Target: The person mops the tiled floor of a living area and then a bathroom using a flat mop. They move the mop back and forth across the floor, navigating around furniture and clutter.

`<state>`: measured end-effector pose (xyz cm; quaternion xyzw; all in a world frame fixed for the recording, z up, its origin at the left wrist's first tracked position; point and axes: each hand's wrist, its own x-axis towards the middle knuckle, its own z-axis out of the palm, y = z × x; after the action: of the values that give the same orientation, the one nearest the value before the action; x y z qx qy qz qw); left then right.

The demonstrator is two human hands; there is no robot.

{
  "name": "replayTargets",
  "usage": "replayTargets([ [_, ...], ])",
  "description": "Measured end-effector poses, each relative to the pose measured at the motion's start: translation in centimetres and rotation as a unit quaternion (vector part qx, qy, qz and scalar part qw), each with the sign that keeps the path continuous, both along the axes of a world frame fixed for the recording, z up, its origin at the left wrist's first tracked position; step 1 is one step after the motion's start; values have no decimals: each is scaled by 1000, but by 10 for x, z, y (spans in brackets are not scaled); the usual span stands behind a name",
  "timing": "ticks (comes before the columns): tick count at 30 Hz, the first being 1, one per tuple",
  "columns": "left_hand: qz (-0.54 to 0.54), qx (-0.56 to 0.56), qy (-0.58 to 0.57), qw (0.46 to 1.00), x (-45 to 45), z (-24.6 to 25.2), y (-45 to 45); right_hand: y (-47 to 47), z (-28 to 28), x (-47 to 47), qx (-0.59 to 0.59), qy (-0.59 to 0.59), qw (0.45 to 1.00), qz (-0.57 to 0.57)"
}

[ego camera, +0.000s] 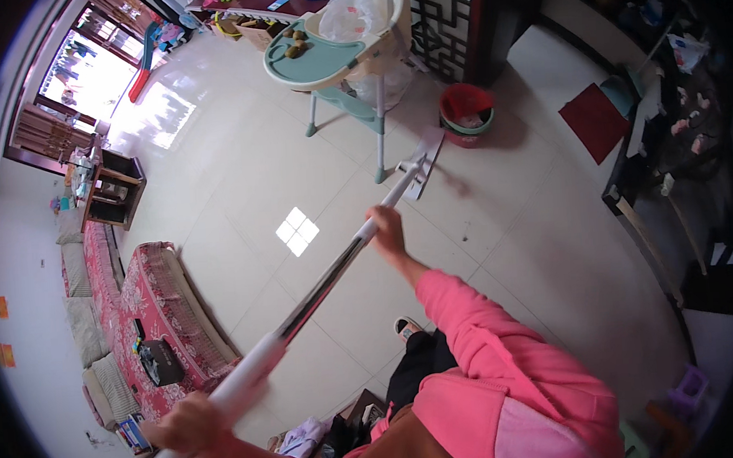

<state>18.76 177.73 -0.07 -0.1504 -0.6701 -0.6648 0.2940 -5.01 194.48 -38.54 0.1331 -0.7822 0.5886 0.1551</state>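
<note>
A flat mop (320, 290) with a white and silver pole slants across the view from lower left to upper centre. My left hand (193, 431), somewhat blurred, is closed around the thick white upper part of the pole. Farther down the pole, my right hand (386, 229) grips it near a joint. The flat mop head (424, 162) lies on the tiled floor (339, 186), close to a high chair leg and beside a red bucket (468, 128).
A high chair (331, 61) with several brown fruits on its green tray stands ahead. A sofa with a red floral cover (149, 280) is at left. A dark red mat (594, 124) lies at right. Clothes (304, 439) are piled near my feet.
</note>
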Motion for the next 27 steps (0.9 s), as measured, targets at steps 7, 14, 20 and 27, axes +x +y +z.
replayTargets([
  [7,-20,127,104,986,26,51,-69,12,32,119,86,75,992,53],
  [14,6,142,127,982,64,53,-66,4,49,103,157,21,971,178],
  [20,261,47,70,962,72,27,-5,-12,54,20,182,42,945,269],
  [27,302,-25,-70,950,-9,-40,78,-19,3,-72,179,-35,954,239],
])
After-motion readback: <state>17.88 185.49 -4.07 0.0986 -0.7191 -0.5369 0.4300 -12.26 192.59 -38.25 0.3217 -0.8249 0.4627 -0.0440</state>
